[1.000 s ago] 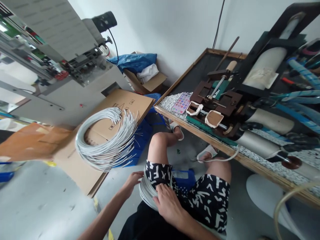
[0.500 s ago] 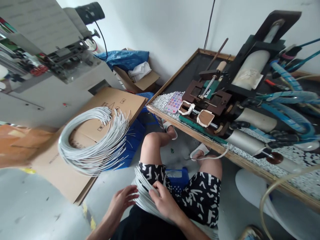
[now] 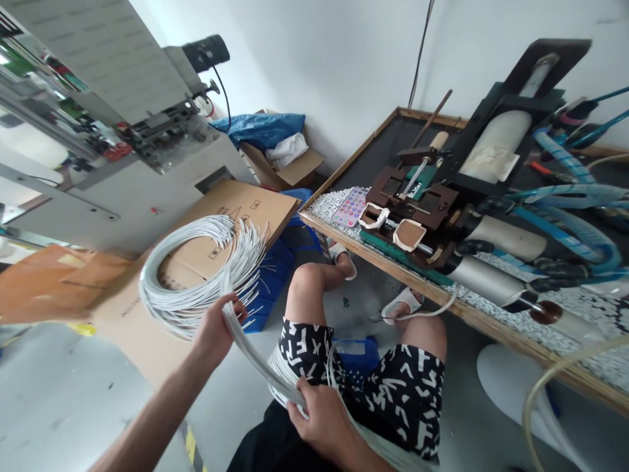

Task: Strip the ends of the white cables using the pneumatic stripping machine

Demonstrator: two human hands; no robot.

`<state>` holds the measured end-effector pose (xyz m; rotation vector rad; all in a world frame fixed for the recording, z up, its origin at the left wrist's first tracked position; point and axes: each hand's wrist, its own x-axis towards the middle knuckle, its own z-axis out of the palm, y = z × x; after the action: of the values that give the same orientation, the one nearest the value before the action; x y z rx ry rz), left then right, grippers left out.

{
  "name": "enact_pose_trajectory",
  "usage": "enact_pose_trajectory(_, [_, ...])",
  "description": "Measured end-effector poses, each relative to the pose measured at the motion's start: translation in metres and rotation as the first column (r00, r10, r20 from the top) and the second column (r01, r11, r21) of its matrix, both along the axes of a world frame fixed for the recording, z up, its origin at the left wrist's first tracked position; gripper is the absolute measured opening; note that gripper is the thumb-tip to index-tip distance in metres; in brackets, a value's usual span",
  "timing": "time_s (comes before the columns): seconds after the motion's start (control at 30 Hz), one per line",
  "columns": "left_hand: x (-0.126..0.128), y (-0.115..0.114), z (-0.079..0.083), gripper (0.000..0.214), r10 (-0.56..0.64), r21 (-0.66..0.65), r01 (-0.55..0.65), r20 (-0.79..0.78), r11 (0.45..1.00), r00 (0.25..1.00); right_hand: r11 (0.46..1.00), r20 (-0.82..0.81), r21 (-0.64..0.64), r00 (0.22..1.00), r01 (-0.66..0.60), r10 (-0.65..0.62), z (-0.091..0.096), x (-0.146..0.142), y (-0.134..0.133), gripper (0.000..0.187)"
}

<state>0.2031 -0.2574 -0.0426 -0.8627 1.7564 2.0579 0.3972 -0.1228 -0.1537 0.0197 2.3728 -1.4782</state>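
Left hand (image 3: 215, 330) and right hand (image 3: 322, 419) both clenched around white tubing bundle (image 3: 255, 360), stretched between them above lap.

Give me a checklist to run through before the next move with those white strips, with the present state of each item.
1. Left hand grips the bundle of thin white plastic strips: ok.
2. Right hand grips the bundle's lower end: ok.
3. Bundle apart from the large coil of white strips on the flat brown cardboard box: cannot tell.
4. Smartphone lies away from both hands: ok.
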Motion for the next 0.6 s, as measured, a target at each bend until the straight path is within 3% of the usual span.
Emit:
enact_pose_trajectory(0.1, [-0.006, 0.006, 0.015, 0.022, -0.1, 0.08, 0.104, -0.058, 0.991, 0.993, 1.0, -0.017, -0.013, 0.999, 0.029, -0.029, -0.002, -0.001, -0.001, 0.022])
enact_pose_trajectory(0.23, [0.004, 0.021, 0.018, 0.022, -0.242, 0.153, 0.256, -0.1, 0.955, 0.965, 0.993, -0.041, -0.078, 0.995, 0.085, -0.089, -0.003, 0.0, 0.002, 0.015])
enact_pose_trajectory(0.33, [0.016, 0.028, 0.02, 0.033, -0.348, 0.161, 0.379, -0.189, 0.911, 0.918, 0.958, -0.057, -0.253, 0.987, 0.132, -0.151, -0.003, 0.0, 0.006, 0.024])
enact_pose_trajectory(0.4, [0.027, 0.032, 0.024, 0.041, -0.458, 0.105, 0.487, -0.215, 0.867, 0.862, 0.884, 0.001, -0.43, 0.979, 0.184, -0.204, 0.001, -0.003, 0.009, 0.039])
enact_pose_trajectory(0.47, [0.041, 0.039, 0.028, 0.047, -0.602, -0.007, 0.615, -0.215, 0.789, 0.769, 0.781, 0.034, -0.581, 0.966, 0.226, -0.255, 0.012, -0.009, 0.013, 0.046])
enact_pose_trajectory(0.6, [0.072, 0.06, 0.027, 0.044, -0.852, -0.286, 0.805, -0.245, 0.519, 0.463, 0.509, 0.003, -0.832, 0.919, 0.222, -0.395, 0.051, -0.03, 0.029, 0.067])
